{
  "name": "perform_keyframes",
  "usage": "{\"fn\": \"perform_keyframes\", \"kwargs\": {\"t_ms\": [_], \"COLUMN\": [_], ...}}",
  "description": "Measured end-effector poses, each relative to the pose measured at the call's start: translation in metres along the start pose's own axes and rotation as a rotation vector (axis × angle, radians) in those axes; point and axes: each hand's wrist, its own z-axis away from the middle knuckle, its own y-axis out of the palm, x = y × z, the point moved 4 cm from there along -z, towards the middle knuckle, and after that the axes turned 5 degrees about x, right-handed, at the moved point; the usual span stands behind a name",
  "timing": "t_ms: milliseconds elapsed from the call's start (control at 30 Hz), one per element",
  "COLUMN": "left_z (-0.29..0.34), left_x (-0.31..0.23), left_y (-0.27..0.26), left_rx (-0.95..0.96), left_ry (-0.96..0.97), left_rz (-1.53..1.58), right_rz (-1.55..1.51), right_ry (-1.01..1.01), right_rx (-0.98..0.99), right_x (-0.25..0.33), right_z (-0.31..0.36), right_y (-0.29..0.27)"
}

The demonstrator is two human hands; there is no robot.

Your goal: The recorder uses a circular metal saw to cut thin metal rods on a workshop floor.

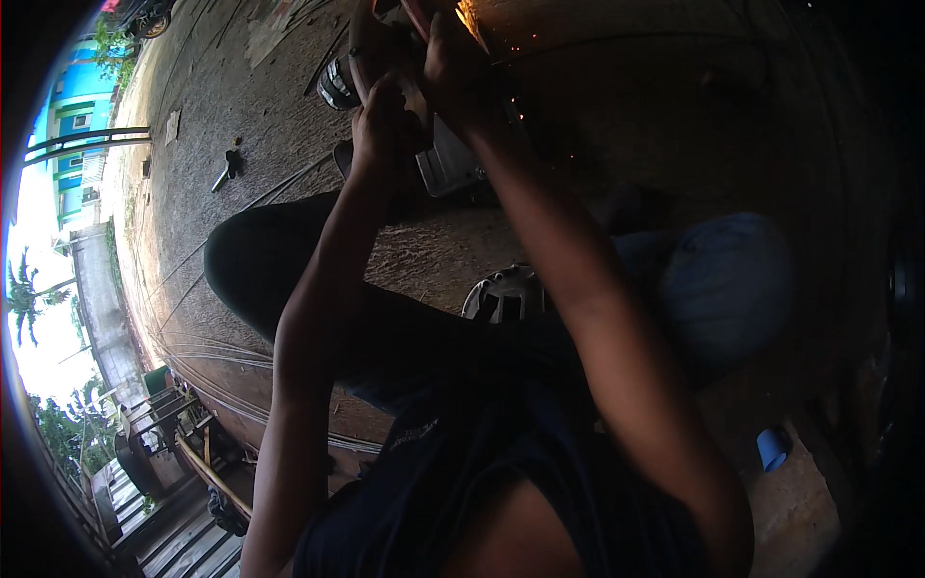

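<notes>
At the top of the head view stands what looks like a cut-off saw, with a curved dull guard (360, 48), a black and silver round housing (336, 85) and a grey metal base (449, 166). My right hand (451, 72) is closed at its top, against a reddish bar (416, 16). Orange sparks (470, 19) fly just beyond that hand. Lower and to the left, my left hand (382, 116) is closed against the machine's near side. What its fingers grip is too dark to make out. Shadow and the picture's upper edge hide the cutting spot.
I sit with bent legs (260, 250) around the machine. A grey and black object (503, 294) lies between them. Left on the rough ground are a small tool (227, 170) and thin rods (226, 356). A blue cup (771, 449) lies at lower right. Cables cross the ground.
</notes>
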Motion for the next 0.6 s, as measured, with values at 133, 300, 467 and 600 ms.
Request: {"fn": "perform_keyframes", "kwargs": {"t_ms": [133, 300, 467, 600], "left_z": [-0.004, -0.001, 0.006, 0.015], "left_x": [0.006, -0.001, 0.004, 0.000], "left_y": [-0.004, 0.003, 0.000, 0.024], "left_rx": [-0.021, 0.012, -0.049, 0.005], "left_ry": [0.164, -0.044, -0.185, -0.035], "left_rz": [-0.401, 0.028, 0.415, 0.254], "right_rz": [-0.051, 0.081, -0.020, -0.048], "right_ry": [0.053, 0.059, 0.039, -0.045], "right_rx": [0.058, 0.071, 0.059, 0.027], "right_x": [0.000, -0.005, 0.008, -0.032], "right_z": [0.002, 0.005, 0.008, 0.009], "right_y": [-0.001, 0.000, -0.017, 0.032]}}
